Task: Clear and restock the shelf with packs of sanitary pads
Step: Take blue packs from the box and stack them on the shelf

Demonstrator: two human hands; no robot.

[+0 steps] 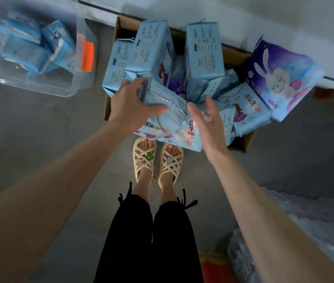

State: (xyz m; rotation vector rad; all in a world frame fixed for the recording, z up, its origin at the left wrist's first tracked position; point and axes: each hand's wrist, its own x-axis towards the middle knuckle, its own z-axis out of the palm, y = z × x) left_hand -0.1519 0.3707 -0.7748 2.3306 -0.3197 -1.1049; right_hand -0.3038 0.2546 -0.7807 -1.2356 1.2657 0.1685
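A light-blue pack of sanitary pads [162,101] is gripped by the left hand [129,107], with the thumb across its near face and the fingers curled over its far edge, above a cardboard box [243,142] on the floor [39,129]. The right hand [209,123] is held just beside the pack, fingers straight and slightly spread; contact cannot be told. The box is filled with more blue packs [202,54], and 1 purple rabbit pack [280,78] is leaned at its right edge. A clear plastic bin [80,58] stands at the left.
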